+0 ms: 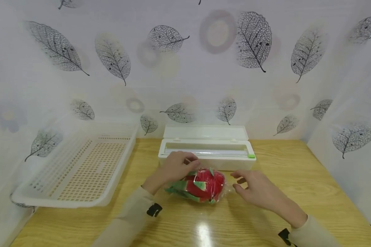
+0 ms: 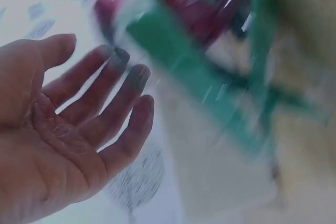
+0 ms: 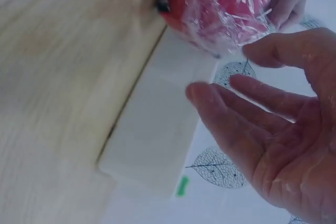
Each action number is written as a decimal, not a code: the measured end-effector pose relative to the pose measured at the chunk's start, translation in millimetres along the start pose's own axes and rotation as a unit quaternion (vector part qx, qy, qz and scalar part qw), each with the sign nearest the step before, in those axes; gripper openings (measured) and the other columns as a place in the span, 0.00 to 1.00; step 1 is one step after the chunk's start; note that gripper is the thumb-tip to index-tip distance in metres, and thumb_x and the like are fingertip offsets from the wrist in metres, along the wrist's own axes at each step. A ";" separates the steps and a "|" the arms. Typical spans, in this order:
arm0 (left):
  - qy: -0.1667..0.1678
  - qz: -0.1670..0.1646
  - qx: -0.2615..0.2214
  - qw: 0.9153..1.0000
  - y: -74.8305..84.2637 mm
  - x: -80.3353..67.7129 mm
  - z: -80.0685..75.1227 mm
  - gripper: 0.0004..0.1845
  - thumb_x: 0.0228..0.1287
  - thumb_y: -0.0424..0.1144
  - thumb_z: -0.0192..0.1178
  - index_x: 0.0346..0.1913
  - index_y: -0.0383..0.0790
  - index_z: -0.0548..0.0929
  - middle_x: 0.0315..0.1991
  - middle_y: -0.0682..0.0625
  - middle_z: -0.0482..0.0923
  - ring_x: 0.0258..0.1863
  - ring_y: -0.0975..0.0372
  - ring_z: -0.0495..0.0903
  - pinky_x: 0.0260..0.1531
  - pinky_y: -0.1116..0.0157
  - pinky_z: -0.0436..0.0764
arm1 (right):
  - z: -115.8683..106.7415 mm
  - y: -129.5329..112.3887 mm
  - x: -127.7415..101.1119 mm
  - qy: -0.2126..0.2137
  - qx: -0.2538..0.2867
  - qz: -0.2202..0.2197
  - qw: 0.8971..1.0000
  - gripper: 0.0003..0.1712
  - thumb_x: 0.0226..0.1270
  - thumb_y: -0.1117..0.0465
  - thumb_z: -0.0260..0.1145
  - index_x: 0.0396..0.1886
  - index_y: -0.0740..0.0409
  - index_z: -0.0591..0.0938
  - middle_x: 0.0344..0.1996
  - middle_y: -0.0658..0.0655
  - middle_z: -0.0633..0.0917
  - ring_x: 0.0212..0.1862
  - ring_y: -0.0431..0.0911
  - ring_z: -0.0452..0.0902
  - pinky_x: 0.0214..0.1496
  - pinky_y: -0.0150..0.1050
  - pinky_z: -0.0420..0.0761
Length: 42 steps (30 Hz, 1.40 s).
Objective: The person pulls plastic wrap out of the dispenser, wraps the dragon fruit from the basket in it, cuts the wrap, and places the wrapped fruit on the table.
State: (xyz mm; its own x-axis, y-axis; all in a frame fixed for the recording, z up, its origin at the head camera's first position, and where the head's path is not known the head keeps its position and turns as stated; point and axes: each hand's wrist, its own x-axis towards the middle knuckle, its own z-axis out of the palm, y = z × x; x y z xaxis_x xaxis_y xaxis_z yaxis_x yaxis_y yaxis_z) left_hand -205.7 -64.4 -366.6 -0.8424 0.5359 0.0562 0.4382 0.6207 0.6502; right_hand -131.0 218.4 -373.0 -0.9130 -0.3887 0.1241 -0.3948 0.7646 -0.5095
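A red dragon fruit [image 1: 214, 185] with green scales lies on the table, wrapped in clear cling film that shines and crinkles in the right wrist view. My left hand [image 1: 174, 168] hovers at its upper left side, and the left wrist view shows its fingers [image 2: 113, 114] spread and relaxed with nothing in the palm. To the right of the fruit is my right hand [image 1: 258, 188], a small gap away. Its fingers and thumb are loosely bent and hold nothing in the right wrist view.
Behind the fruit stands a white cling film dispenser [image 1: 204, 164] with its lid raised, a film roll [image 1: 210, 152] inside and a green cutter [image 1: 251, 156] at its right end. At left sits a white perforated plastic basket [image 1: 119, 178]. A leaf-patterned curtain [image 1: 185, 79] backs the wooden table [image 1: 284, 164].
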 end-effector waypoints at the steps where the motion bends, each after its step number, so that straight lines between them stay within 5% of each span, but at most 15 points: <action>1: 0.006 -0.005 -0.002 1.000 -2.2 -3.3 -5.8 0.17 0.77 0.49 0.55 0.55 0.45 0.86 0.52 0.50 0.88 0.51 0.57 0.87 0.54 0.56 0.84 | -2.1 -0.9 -1.0 0.008 -0.010 -0.011 1.000 0.20 0.66 0.61 0.70 0.56 0.62 0.83 0.52 0.60 0.89 0.46 0.52 0.89 0.42 0.44 0.89; 4: 0.001 -0.017 0.000 1.000 -5.4 -17.9 -24.7 0.19 0.77 0.46 0.54 0.63 0.41 0.81 0.59 0.48 0.84 0.58 0.53 0.83 0.59 0.51 0.82 | -1.6 -4.5 -2.1 0.028 -0.043 -0.063 0.997 0.29 0.65 0.57 0.73 0.65 0.58 0.78 0.60 0.57 0.85 0.54 0.54 0.86 0.48 0.48 0.88; 8: -0.087 -0.019 0.038 0.995 -6.5 -40.4 -35.1 0.30 0.70 0.41 0.60 0.73 0.39 0.71 0.69 0.45 0.76 0.68 0.49 0.75 0.68 0.46 0.75 | 11.8 -11.7 0.7 0.030 -0.124 -0.152 0.980 0.46 0.59 0.50 0.78 0.74 0.58 0.69 0.66 0.59 0.78 0.59 0.53 0.83 0.54 0.49 0.87; 12: -0.166 -0.009 0.076 0.983 -9.6 -48.7 -22.2 0.48 0.57 0.39 0.72 0.79 0.40 0.59 0.73 0.44 0.68 0.73 0.50 0.68 0.72 0.47 0.69 | 25.0 -16.4 6.2 0.030 -0.192 -0.185 0.963 0.59 0.51 0.45 0.82 0.77 0.61 0.63 0.68 0.62 0.75 0.61 0.55 0.81 0.58 0.50 0.85; 16: -0.153 -0.025 0.120 0.981 -18.8 -46.4 -3.7 0.56 0.52 0.41 0.77 0.80 0.38 0.55 0.76 0.42 0.64 0.74 0.48 0.67 0.72 0.48 0.71 | 33.3 -17.9 13.9 0.017 -0.203 -0.171 0.964 0.64 0.48 0.43 0.84 0.78 0.61 0.60 0.67 0.61 0.75 0.61 0.55 0.80 0.59 0.50 0.85; 24: -0.110 -0.041 0.148 0.982 -37.7 -35.2 13.7 0.45 0.49 0.34 0.78 0.71 0.40 0.66 0.61 0.43 0.79 0.57 0.51 0.80 0.59 0.50 0.81 | 45.4 -16.0 31.9 -0.006 -0.160 -0.147 0.976 0.67 0.43 0.46 0.86 0.79 0.56 0.57 0.60 0.60 0.79 0.51 0.51 0.83 0.51 0.46 0.87; 28: -0.109 -0.005 0.123 0.986 -45.6 -30.7 15.5 0.34 0.52 0.33 0.74 0.64 0.40 0.73 0.55 0.45 0.82 0.55 0.55 0.81 0.59 0.52 0.81 | 38.2 -9.2 38.8 -0.054 -0.053 -0.120 0.990 0.63 0.44 0.50 0.83 0.78 0.50 0.58 0.58 0.49 0.80 0.50 0.40 0.81 0.51 0.38 0.86; 31: -0.113 0.027 0.108 0.987 -46.1 -30.8 14.8 0.31 0.53 0.33 0.73 0.62 0.43 0.77 0.55 0.48 0.84 0.55 0.57 0.82 0.62 0.54 0.80 | 30.1 -1.8 42.2 -0.104 0.042 -0.099 0.989 0.60 0.48 0.49 0.81 0.78 0.49 0.59 0.56 0.42 0.81 0.52 0.34 0.80 0.56 0.35 0.84; 35: -0.121 0.026 0.113 0.986 -41.5 -33.0 14.2 0.22 0.51 0.35 0.74 0.51 0.46 0.82 0.44 0.53 0.86 0.45 0.61 0.84 0.54 0.58 0.84 | 25.6 5.6 42.3 -0.150 0.067 -0.084 0.983 0.54 0.57 0.45 0.76 0.79 0.51 0.61 0.51 0.42 0.84 0.47 0.34 0.80 0.52 0.35 0.83; 38: -0.127 0.011 0.118 0.985 -39.3 -34.3 14.8 0.13 0.51 0.36 0.75 0.38 0.44 0.83 0.32 0.54 0.82 0.32 0.65 0.77 0.39 0.63 0.82 | 25.1 9.1 39.6 -0.153 0.062 -0.071 0.984 0.51 0.61 0.43 0.73 0.80 0.52 0.61 0.50 0.46 0.86 0.44 0.38 0.80 0.47 0.35 0.82; 42: -0.138 -0.005 0.117 0.983 -37.2 -35.2 13.8 0.09 0.53 0.35 0.74 0.31 0.42 0.82 0.26 0.56 0.76 0.26 0.66 0.69 0.30 0.66 0.76 | 21.5 10.1 33.2 -0.114 0.083 -0.052 0.989 0.50 0.61 0.41 0.75 0.78 0.50 0.64 0.56 0.52 0.84 0.53 0.45 0.81 0.49 0.38 0.84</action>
State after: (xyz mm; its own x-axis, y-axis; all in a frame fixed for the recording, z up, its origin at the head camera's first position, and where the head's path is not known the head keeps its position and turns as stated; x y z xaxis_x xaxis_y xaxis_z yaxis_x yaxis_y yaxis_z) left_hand -188.0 -98.4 -403.2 -0.7437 0.6444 -0.1777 0.5181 0.7237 0.4558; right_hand -163.1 202.1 -392.4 -0.8143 -0.5804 -0.0020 -0.4454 0.6270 -0.6391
